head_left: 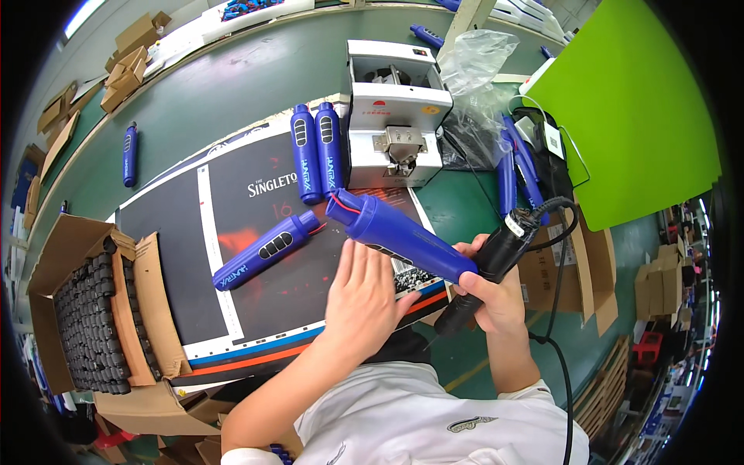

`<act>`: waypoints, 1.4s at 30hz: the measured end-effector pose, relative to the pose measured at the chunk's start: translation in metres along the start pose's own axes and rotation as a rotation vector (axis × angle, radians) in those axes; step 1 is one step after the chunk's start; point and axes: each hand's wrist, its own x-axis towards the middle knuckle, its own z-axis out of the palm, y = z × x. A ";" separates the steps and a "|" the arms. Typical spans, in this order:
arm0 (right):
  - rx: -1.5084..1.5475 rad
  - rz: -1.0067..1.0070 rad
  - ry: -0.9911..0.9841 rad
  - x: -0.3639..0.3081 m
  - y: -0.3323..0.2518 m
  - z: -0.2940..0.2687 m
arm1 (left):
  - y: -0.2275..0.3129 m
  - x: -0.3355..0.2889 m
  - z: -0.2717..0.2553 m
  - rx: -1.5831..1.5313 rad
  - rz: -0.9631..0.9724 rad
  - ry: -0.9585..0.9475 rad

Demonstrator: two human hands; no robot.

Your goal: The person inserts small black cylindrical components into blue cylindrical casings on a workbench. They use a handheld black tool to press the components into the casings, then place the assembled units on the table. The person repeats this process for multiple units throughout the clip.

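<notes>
My right hand [496, 298] is closed round a black corded electric screwdriver [504, 252]. Its thumb and fingertips also pinch the lower end of a blue tube-shaped handle [411, 240] with black buttons. The handle slants up to the left, and a red wire shows at its far end. Below that end, my left hand [361, 298] has its fingers stretched out and holds nothing; whether it touches the handle I cannot tell. Another blue handle [267, 250] lies left of my left hand on a dark printed mat [287, 310]. Two more blue handles [316, 155] stand side by side beyond it.
A white machine [395, 116] with a metal fixture stands at the back middle. At left is a cardboard box [159, 302] with rows of black parts [93, 325]. Clear plastic bags [480, 70], more blue handles [508, 182] and a green panel [635, 116] are at right. The screwdriver's cable [559, 302] hangs down.
</notes>
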 end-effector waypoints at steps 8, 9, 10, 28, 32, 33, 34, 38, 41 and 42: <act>-0.074 -0.041 0.027 -0.003 -0.004 -0.004 | -0.020 0.008 -0.029 -0.257 0.026 0.307; -0.092 -0.045 0.015 -0.003 -0.004 -0.003 | -0.033 -0.006 -0.028 -0.312 0.021 0.457; -0.108 -0.039 -0.008 -0.001 -0.002 0.001 | -0.041 -0.022 -0.036 -0.568 -0.028 0.457; -0.047 0.225 -0.159 0.010 0.049 0.063 | -0.166 -0.173 -0.181 0.096 -0.621 0.697; -0.062 0.226 -0.189 0.018 0.050 0.066 | -0.235 -0.198 -0.180 0.746 -0.688 0.492; -0.064 0.218 -0.186 0.017 0.049 0.065 | -0.241 -0.198 -0.178 0.758 -0.722 0.435; -0.067 0.210 -0.179 0.017 0.048 0.063 | -0.244 -0.194 -0.178 0.766 -0.754 0.376; -0.073 0.159 -0.164 0.018 0.044 0.054 | -0.209 -0.195 -0.189 0.285 -0.781 0.580; -0.061 0.161 -0.174 0.023 0.041 0.048 | -0.174 -0.189 -0.178 -0.456 -0.549 0.807; -0.049 0.154 -0.171 0.025 0.041 0.050 | -0.160 -0.187 -0.174 -0.635 -0.526 0.815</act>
